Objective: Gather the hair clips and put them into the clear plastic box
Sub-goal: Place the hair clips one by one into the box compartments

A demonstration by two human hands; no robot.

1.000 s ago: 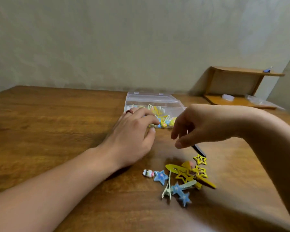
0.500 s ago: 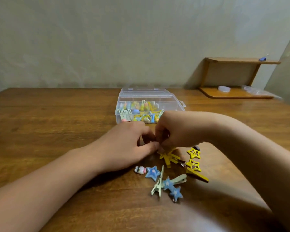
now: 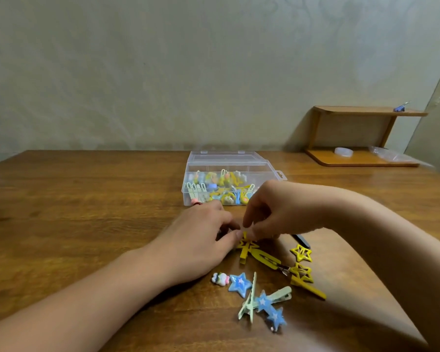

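Observation:
The clear plastic box stands open at the table's centre back, holding several coloured clips. In front of it my left hand and my right hand meet, fingertips pinching a yellow star clip that still touches the table. Loose clips lie nearer to me: yellow star clips to the right, a blue star clip, a green clip with blue stars and a small white charm clip. A black clip peeks out under my right wrist.
The wooden table runs to a plain wall. A small wooden shelf stands at the back right, with a white round item and clear plastic on its base and a purple clip on top.
My left hand drew back from the box and my right hand came down and left; both closed on the yellow star clip. The view has tilted, showing more of the box.

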